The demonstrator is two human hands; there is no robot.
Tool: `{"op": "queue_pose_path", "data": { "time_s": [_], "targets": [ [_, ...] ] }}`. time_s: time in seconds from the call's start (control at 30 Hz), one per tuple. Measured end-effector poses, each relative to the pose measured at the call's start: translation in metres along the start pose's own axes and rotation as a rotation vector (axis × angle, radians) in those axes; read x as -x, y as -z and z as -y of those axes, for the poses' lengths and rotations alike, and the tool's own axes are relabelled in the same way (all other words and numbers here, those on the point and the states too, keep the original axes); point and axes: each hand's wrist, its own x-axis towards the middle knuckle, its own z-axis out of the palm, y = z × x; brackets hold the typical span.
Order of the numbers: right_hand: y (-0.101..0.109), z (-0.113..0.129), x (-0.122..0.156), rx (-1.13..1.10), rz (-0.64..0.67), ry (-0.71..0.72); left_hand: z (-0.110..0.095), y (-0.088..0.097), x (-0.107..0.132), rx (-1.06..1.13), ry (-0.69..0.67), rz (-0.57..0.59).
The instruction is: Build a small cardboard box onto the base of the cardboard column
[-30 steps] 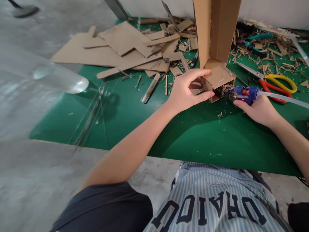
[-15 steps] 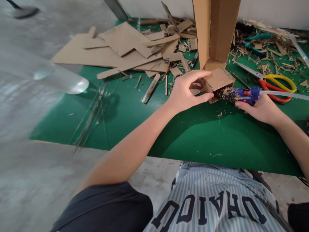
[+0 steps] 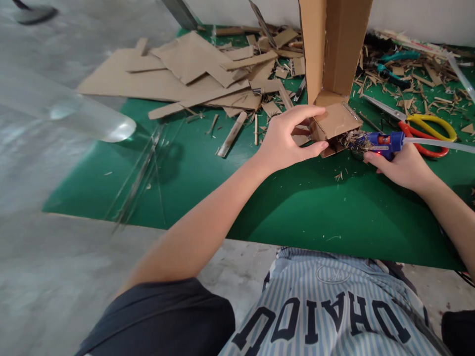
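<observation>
My left hand grips the near end of a cardboard structure, a small open-fronted box, with fingers over its top left edge and the thumb at its lower front. From the back of that box rises a tall cardboard column, cut off by the top of the view. My right hand is closed around a blue hot glue gun, its small light glowing red. Cardboard scraps cling to the gun's front, which points at the box opening; the nozzle tip is hidden. A whitish glue stick trails from its rear.
Scissors with yellow and red handles lie right of the box. Teal-handled pliers rest among scraps behind. Cardboard sheets are piled at the back left. Thin clear sticks lie near the green table's left edge.
My right hand has drawn the glue gun slightly right, away from the box opening. My left hand keeps its hold on the box.
</observation>
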Motion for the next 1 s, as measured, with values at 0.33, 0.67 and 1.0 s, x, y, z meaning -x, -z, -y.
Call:
{"op": "queue_pose_path", "data": {
  "time_s": [0.33, 0.67, 1.0],
  "targets": [
    [0.006, -0.003, 0.001, 0.033, 0.056, -0.01, -0.001, 0.001, 0.0, -0.037, 0.031, -0.016],
    [0.003, -0.003, 0.0, 0.013, 0.008, -0.031, 0.002, 0.004, 0.0, -0.037, 0.022, 0.01],
    [0.0, -0.005, -0.002, 0.036, 0.031, 0.045, 0.002, 0.003, 0.0, -0.024, 0.021, 0.015]
  ]
}}
